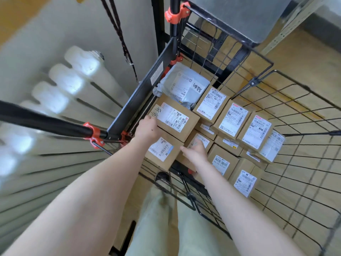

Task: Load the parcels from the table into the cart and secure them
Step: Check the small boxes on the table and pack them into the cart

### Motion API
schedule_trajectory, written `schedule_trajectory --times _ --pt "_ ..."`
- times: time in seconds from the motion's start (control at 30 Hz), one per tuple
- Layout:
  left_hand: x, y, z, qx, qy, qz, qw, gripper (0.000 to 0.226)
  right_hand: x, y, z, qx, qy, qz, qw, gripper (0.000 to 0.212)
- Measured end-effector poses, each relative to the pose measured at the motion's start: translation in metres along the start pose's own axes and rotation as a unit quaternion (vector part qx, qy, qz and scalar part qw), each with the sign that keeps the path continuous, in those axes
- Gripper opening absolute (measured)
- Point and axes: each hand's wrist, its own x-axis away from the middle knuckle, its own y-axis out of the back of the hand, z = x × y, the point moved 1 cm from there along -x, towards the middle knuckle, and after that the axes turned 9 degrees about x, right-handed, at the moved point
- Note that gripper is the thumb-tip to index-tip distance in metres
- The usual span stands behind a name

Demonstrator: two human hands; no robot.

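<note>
A black wire cart holds several brown cardboard parcels with white labels and one grey poly mailer at its far left corner. My left hand rests against the near left edge of a labelled parcel that sits on top of the others. Just below it lies another parcel at the cart's near left corner. My right hand lies with fingers fairly straight on a lower parcel to the right of that one. Neither hand visibly grips anything.
The cart's black handle frame with red clamps rises at the left. A black elastic cord hangs from above beside it. A white radiator lines the wall at left. A grey bin on a metal shelf stands behind the cart.
</note>
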Motion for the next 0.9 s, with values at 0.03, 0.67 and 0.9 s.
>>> schedule_trajectory --times 0.03,0.67,0.9 --pt "0.011 0.004 -0.006 0.014 -0.001 0.011 1.000 0.039 0.011 0.005 0.005 -0.005 0.013 -0.008 1.000 0.077" --pt "0.240 0.097 -0.075 0.206 -0.150 -0.147 0.956 0.010 0.236 0.094 0.060 0.012 0.291 -0.057 0.955 0.017" --pt "0.320 0.106 -0.087 0.273 -0.122 -0.276 0.913 0.010 0.298 0.129 0.059 0.157 0.417 -0.015 0.895 0.017"
